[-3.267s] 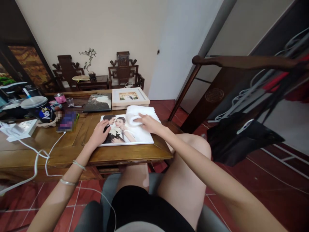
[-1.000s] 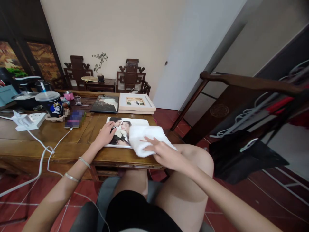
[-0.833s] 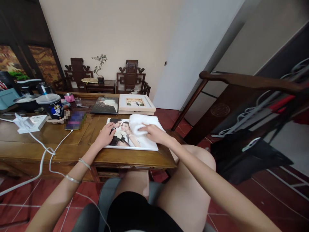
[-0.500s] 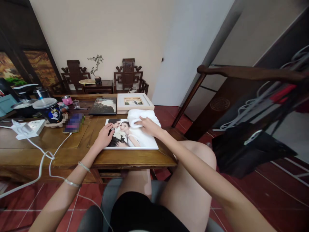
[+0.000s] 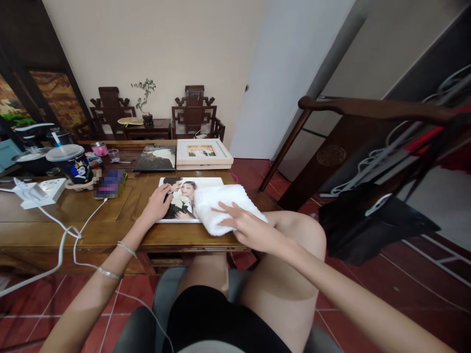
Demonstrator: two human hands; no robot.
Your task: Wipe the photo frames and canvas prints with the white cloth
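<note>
A flat photo panel (image 5: 183, 207) with a printed couple lies on the wooden table near its front edge. My left hand (image 5: 159, 203) rests on the panel's left edge, fingers stretched out over the print. On the panel's right part lies a folded white towel (image 5: 230, 196), hanging a little past the front edge. My right hand (image 5: 248, 225) presses on the towel with spread fingers and has hold of it; the thumb is partly hidden. The panel's right side is covered by the towel.
Behind the panel lie a dark photo album (image 5: 155, 159) and a white framed picture (image 5: 204, 154). To the left are a phone (image 5: 111, 184) on a white cable, a lidded cup (image 5: 75, 164) and a power strip (image 5: 47, 192). A wooden chair (image 5: 331, 147) stands at right.
My right hand has drawn the towel from the panel's far right corner towards me, over its near right corner. My left hand stays on the panel's left edge.
</note>
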